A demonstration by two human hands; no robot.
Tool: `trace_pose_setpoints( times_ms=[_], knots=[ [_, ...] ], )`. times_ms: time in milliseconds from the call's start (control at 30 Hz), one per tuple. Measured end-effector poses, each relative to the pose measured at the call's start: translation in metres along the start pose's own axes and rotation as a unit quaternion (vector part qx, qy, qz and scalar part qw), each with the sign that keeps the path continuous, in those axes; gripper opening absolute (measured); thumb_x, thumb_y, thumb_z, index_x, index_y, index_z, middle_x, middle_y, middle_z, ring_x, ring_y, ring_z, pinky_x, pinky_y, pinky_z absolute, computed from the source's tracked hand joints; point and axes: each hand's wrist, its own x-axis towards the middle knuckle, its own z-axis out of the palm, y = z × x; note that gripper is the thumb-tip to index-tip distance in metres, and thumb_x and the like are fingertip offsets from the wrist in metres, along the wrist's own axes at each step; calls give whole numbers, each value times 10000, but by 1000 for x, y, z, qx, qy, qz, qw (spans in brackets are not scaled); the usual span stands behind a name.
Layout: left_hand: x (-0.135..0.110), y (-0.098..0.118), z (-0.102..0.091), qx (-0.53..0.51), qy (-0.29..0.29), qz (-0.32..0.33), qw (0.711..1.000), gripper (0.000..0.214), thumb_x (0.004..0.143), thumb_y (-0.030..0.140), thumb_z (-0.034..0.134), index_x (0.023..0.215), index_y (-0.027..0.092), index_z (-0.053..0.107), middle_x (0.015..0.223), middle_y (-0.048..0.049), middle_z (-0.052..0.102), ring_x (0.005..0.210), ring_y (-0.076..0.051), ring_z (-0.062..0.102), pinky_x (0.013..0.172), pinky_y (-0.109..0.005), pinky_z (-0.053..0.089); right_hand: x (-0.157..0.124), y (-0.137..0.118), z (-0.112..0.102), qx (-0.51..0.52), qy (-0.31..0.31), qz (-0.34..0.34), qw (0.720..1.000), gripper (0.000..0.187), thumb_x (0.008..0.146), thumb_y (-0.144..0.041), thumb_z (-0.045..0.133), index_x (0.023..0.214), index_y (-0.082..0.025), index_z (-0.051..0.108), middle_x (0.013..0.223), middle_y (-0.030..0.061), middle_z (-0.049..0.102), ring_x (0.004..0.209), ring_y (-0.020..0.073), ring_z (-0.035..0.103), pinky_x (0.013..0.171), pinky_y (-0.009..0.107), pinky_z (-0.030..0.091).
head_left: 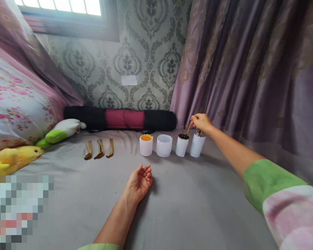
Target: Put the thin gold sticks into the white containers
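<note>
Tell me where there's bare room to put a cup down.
Bare grey sheet lies between the gold straws and the orange-filled cup, and in front of the four cups, right of the left hand. Crowded: those cups stand close together, the right hand pinching an orange straw above them.

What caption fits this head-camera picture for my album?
Right hand holds an orange straw at a white cup; left hand rests on the grey sheet.

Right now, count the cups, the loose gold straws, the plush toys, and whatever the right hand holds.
White cups: 4
Loose gold straws: 3
Plush toys: 2
Orange straw in right hand: 1
Total: 10
</note>
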Motion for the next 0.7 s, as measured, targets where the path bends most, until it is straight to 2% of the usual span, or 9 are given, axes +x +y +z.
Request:
trace_pose_setpoints(
  times_ms=[167, 400, 700],
  knots=[
    [0, 0, 0, -1, 1, -2, 1000, 190, 821, 193, 396, 773, 68, 531, 589, -51, 532, 445, -76, 468, 401, -179, 375, -4, 2, 8, -14, -32, -12, 999, 231, 818, -276, 408, 786, -147, 597, 685, 20, 653, 447, 47, 529, 493, 160, 416],
    [3, 0, -3, 2, -1, 0, 1000, 187, 819, 198, 404, 781, 66, 530, 590, -52, 533, 452, -78, 473, 416, -184, 385, -17, -9, 13, -44, -73, -24, 996, 231, 823, -245, 392, 789, -135, 593, 696, 27, 648, 466, 46, 527, 499, 152, 413],
    [3, 0, -2, -2, -3, -2, 1000, 191, 818, 205, 410, 785, 64, 535, 588, -51, 536, 453, -78, 474, 408, -179, 375, -16, -4, 22, -69, -94, -26, 993, 244, 822, -237, 386, 810, -130, 605, 688, 26, 646, 500, 60, 549, 505, 154, 407]
  ],
)
